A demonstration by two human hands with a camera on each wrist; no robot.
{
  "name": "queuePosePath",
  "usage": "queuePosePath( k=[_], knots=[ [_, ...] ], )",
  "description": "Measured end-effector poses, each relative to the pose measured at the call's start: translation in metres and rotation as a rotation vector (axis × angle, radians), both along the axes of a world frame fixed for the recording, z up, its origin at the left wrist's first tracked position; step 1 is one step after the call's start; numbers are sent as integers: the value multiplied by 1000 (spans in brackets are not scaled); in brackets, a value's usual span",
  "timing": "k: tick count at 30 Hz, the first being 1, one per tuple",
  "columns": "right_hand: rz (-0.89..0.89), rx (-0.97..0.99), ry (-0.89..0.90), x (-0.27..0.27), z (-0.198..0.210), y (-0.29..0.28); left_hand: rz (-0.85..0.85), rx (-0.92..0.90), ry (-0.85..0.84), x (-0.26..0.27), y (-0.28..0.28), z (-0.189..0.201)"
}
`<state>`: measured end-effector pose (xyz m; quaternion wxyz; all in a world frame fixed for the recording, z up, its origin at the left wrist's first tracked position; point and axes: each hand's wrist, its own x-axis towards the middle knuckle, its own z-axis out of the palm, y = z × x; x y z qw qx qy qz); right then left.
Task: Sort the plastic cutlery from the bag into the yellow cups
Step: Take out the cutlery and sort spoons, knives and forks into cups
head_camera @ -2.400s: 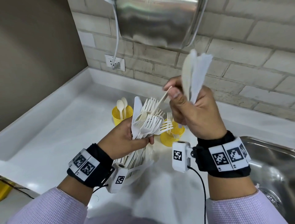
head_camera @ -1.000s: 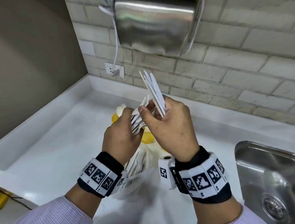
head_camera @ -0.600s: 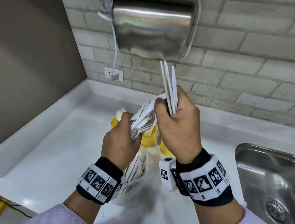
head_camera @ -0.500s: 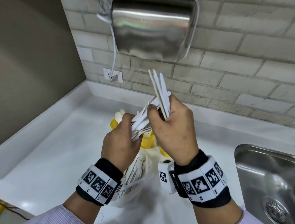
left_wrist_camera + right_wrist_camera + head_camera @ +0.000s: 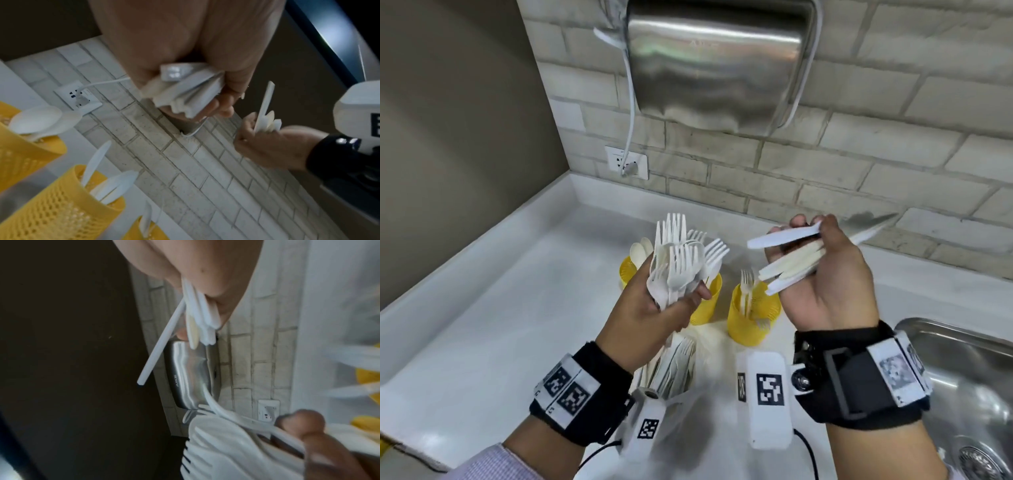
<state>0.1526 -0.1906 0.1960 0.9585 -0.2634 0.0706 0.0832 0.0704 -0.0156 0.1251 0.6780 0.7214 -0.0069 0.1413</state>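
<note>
- Head view: from above, angled forward and down over the counter (image 5: 482, 308) toward the brick wall (image 5: 859, 164).
- Left wrist: close under the palm, facing that wall (image 5: 205, 170).
- Right wrist: likewise close; shares hand dryer (image 5: 189, 374) and socket (image 5: 267, 410).

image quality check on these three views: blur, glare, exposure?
Head: mostly sharp; motion blur on the white plastic knives past the right hand; streaky glare on the steel wall dryer. Left wrist: dim, soft, the yellow mesh cups blurred. Right wrist: dark left half, white plastic forks smeared.
</note>
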Motion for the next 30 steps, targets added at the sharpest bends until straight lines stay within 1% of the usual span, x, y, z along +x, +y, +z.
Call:
queuePosePath(
  k=[4,9,11,14,18,20,22,24,26,28,30],
  knots=[
    [34,73,117,1,-6,2,-87,-63,-10,2,0,-2],
    [77,175,78,6,-21,6,-125,-92,-24,4,0,0],
    [73,167,45,6,-21,7,-111,-94,0,4,1,0],
    [-5,40,-74,0,-14,8,-98,-116,43,4,1,-1],
    [-138,-189,-330,-13,-8,16,-84,-190,130,5,-2,-4],
    [-162,-285,-441,-20,-6,23,-82,-284,188,4,-6,-6],
    [-158,-368,-526,-26,-7,31,-100,-434,259,4,-8,-8],
    [-142,-448,-576,-30,-13,39,-125,-547,310,4,-10,-7],
    [-145,-580,-595,-34,-24,45,-144,-608,321,4,-11,-5],
    [-172,-729,-610,-35,-38,49,-133,-634,327,4,-11,-4],
    [-215,-816,-641,-33,-48,49,-118,-624,333,4,-9,-6]
  ],
)
